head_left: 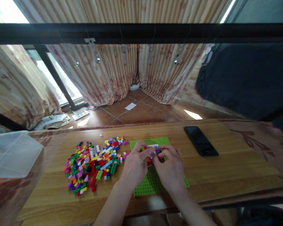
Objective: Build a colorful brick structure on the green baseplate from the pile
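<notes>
A green studded baseplate [147,185] lies on the wooden table, with a small cluster of coloured toy bricks [152,147] on its far half. My left hand [137,163] reaches over the plate from the left, its fingers bent and closed against the left side of those bricks. From the right, my right hand [170,168] meets it, thumb and fingers pinched at the same cluster. White, red and purplish bricks show between the fingertips. My fingers hide much of the cluster, so its full shape cannot be made out.
A heap of loose toy bricks [91,164] spreads left of the baseplate. A black phone [201,141] lies to the right on the wooden table [228,169]. A translucent plastic bin [14,153] stands at the far left. A dark bar [141,33] crosses beyond the table, before curtains.
</notes>
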A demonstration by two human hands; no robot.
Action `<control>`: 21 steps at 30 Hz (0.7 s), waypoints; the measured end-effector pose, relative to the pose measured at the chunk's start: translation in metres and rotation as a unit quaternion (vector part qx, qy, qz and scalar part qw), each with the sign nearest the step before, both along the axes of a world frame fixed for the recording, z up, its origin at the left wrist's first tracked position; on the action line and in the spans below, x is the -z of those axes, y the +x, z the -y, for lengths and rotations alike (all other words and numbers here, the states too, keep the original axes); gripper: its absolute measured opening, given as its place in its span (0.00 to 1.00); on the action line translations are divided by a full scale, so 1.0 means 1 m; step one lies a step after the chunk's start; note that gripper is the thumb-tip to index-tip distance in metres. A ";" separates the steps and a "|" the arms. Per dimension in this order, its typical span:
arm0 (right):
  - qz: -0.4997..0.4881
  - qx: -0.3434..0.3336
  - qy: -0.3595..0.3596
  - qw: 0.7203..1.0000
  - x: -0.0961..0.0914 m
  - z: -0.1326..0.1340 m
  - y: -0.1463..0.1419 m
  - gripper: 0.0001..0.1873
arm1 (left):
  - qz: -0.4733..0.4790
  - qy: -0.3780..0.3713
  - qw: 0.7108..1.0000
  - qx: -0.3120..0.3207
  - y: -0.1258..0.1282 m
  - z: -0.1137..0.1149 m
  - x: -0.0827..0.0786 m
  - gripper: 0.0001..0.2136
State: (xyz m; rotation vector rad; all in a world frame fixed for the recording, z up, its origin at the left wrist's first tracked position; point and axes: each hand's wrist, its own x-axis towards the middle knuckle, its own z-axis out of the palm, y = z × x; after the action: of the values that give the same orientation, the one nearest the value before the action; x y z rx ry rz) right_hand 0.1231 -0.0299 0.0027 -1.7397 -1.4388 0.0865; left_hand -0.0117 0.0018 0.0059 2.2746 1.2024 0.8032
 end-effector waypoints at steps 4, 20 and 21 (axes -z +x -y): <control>-0.014 -0.006 -0.002 1.000 0.000 -0.001 0.002 0.13 | -0.018 -0.003 1.000 -0.006 0.001 0.000 -0.001 0.25; -0.026 -0.009 -0.017 0.999 -0.001 -0.001 0.003 0.13 | -0.054 -0.020 0.997 -0.051 0.009 0.004 -0.005 0.24; -0.029 -0.007 -0.018 0.999 -0.001 -0.002 0.003 0.13 | -0.053 -0.020 0.997 -0.057 0.010 0.004 -0.005 0.24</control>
State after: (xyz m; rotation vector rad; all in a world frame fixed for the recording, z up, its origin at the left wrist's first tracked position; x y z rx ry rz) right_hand 0.1261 -0.0284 0.0039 -1.7416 -1.4153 0.1695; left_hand -0.0022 -0.0019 0.0104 2.2579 1.3936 0.6990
